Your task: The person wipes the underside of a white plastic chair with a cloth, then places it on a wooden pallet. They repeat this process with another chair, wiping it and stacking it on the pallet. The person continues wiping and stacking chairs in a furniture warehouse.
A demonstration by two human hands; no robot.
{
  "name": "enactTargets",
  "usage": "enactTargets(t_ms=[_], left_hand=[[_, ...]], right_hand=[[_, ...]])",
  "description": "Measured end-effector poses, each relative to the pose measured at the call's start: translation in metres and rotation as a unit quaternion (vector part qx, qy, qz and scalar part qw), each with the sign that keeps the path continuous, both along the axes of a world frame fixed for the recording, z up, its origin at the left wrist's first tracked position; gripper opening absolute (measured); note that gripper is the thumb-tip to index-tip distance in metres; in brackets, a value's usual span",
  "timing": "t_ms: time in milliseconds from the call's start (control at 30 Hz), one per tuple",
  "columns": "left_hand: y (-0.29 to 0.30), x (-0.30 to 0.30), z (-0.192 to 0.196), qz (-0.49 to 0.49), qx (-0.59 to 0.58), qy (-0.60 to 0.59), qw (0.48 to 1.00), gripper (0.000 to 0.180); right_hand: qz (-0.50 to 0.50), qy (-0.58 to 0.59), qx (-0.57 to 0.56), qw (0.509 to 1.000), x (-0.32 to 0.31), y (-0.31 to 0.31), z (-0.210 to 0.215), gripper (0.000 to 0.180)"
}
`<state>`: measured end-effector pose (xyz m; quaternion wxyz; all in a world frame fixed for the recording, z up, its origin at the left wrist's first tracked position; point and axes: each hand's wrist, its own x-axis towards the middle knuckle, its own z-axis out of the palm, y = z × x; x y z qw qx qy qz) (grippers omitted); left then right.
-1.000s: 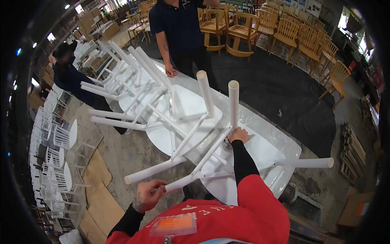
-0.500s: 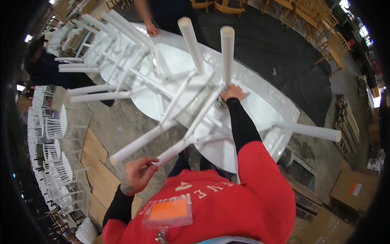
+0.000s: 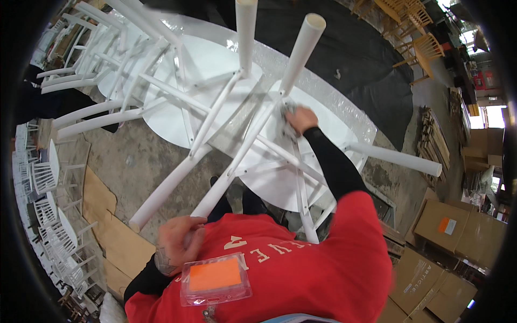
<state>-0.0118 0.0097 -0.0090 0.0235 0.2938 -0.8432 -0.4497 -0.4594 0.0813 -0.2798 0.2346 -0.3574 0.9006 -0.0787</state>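
A white wooden chair point(image 3: 257, 127) lies upturned in front of me, its round legs pointing outward and stretchers crossing between them. My left hand point(image 3: 180, 240) is curled at the end of its near leg point(image 3: 216, 184), and the fingers hide the leg's tip. Farther up, my right hand point(image 3: 301, 119) is closed over a blurred grey-and-white thing point(image 3: 285, 117) against the frame, beside the base of an upright leg point(image 3: 302, 51). What that thing is cannot be made out. Another upturned white chair point(image 3: 202, 94) sits close on the left.
More upturned white chairs point(image 3: 110, 64) continue to the far left along a plastic-covered surface point(image 3: 336, 89). A dark sheet point(image 3: 371, 70) covers floor beyond. White chairs point(image 3: 51, 172) and flat cardboard point(image 3: 116, 231) lie left; cardboard boxes point(image 3: 463, 226) stand right. A person's dark-clothed leg point(image 3: 72, 102) shows at left.
The view has shifted, and the chairs sit farther left in it. My left hand has drawn closer to my body with the leg end. The other person's hand at the far edge is out of view.
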Motion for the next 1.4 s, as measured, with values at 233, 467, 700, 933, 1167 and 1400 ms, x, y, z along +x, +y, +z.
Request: enactTargets(t_ms=[233, 467, 700, 933, 1167, 1400], left_hand=[[0.003, 0.0, -0.002, 0.038, 0.015, -0.016, 0.999, 0.018], [0.003, -0.002, -0.001, 0.043, 0.015, 0.008, 0.999, 0.018], [0.006, -0.003, 0.0, 0.068, 0.029, -0.009, 0.997, 0.019], [0.002, 0.001, -0.002, 0.046, 0.003, 0.012, 0.999, 0.019], [0.004, -0.001, -0.005, 0.031, 0.0, 0.041, 0.999, 0.018], [0.009, -0.002, -0.004, 0.07, 0.017, 0.038, 0.997, 0.018]], right_hand=[[-0.04, -0.025, 0.014, 0.999, 0.015, -0.015, -0.005, 0.062], [0.141, -0.111, 0.226, 0.958, 0.011, 0.06, 0.007, 0.077], [-0.055, -0.033, 0.009, 0.998, -0.013, -0.037, 0.004, 0.065], [0.107, -0.113, 0.128, 0.979, 0.021, 0.079, -0.013, 0.068], [0.131, 0.28, 0.119, 0.943, -0.047, 0.113, 0.05, 0.028], [0.098, 0.005, 0.117, 0.988, 0.023, 0.116, 0.023, 0.03]])
